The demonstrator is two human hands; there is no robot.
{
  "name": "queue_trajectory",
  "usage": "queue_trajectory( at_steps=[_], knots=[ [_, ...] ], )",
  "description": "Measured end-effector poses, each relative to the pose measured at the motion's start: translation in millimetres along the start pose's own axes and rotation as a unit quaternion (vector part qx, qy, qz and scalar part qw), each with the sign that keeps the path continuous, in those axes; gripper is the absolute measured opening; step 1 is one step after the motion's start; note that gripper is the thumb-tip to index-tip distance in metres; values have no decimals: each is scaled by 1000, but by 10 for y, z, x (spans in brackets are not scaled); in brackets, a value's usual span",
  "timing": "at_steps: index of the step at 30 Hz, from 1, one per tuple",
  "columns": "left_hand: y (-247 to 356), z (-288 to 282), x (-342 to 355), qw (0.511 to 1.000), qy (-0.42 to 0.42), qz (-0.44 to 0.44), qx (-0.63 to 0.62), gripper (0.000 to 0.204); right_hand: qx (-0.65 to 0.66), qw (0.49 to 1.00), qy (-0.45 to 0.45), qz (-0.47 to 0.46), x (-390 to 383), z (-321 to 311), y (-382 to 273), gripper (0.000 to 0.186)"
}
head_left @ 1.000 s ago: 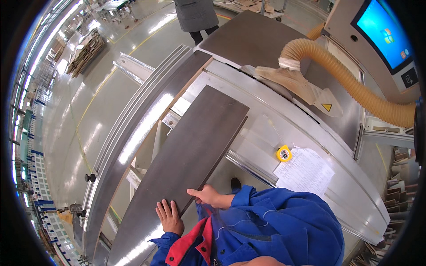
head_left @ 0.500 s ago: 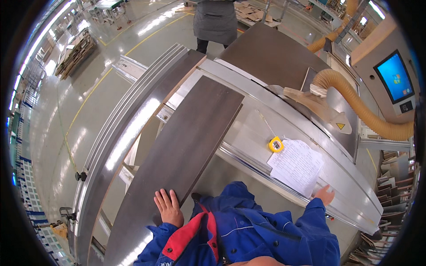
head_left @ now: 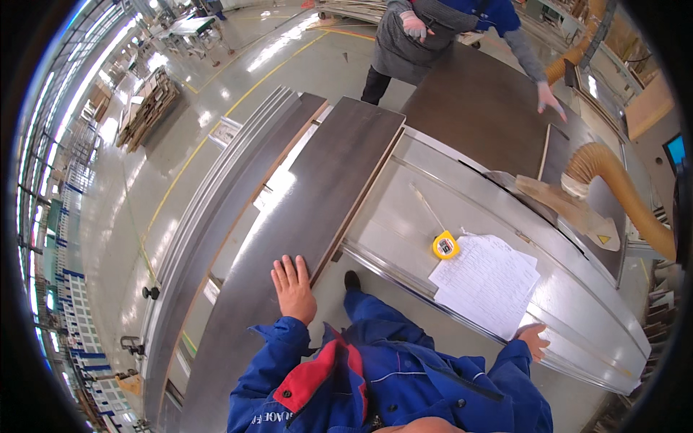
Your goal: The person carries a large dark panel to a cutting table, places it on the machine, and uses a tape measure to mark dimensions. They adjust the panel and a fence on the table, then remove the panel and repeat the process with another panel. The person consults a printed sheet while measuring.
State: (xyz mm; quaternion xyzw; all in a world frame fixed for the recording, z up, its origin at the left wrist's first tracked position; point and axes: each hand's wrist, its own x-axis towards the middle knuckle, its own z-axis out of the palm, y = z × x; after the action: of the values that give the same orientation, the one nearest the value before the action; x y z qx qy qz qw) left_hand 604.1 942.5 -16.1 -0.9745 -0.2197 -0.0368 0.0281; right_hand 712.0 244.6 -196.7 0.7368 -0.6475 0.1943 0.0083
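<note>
My left hand point(head_left: 294, 290) lies flat with its fingers spread on a long dark brown board point(head_left: 317, 187). The board slants from the lower left up to the metal sliding table point(head_left: 382, 216), its far part resting on the table. My right hand point(head_left: 533, 340) rests at the table's near edge, fingers apart, with nothing visible in it. Just beyond it lie handwritten paper sheets point(head_left: 487, 281). A yellow tape measure point(head_left: 445, 246) sits at the sheets' left corner, a short length of its blade pulled out.
Across the table a person point(head_left: 426, 43) in a grey apron reaches over a wide dark panel point(head_left: 469, 108). A saw guard point(head_left: 570, 213) with a tan hose point(head_left: 613, 180) stands at the right. Aluminium rails point(head_left: 209, 209) run along the left; a stack of boards point(head_left: 148, 108) sits on the floor.
The dark board has slid forward, farther over the table, with my left hand on it. My right hand stays near the table edge. The person opposite has come closer, one arm stretched over the panel.
</note>
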Motion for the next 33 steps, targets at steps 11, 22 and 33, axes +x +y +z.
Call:
queue_trajectory(
  at_steps=[11,22,33],
  knots=[
    [-218,-383,518,986,-103,42,-126,109,-2,999,-10,43,-6,-25,-18,86],
    [-1363,-329,-460,986,-138,1,-92,101,256,900,-36,-350,-673,-1277,-1219,72],
    [-1436,-302,-599,990,-14,1,-143,91,29,666,-226,-710,-3503,-2432,-2317,73]
  ],
)
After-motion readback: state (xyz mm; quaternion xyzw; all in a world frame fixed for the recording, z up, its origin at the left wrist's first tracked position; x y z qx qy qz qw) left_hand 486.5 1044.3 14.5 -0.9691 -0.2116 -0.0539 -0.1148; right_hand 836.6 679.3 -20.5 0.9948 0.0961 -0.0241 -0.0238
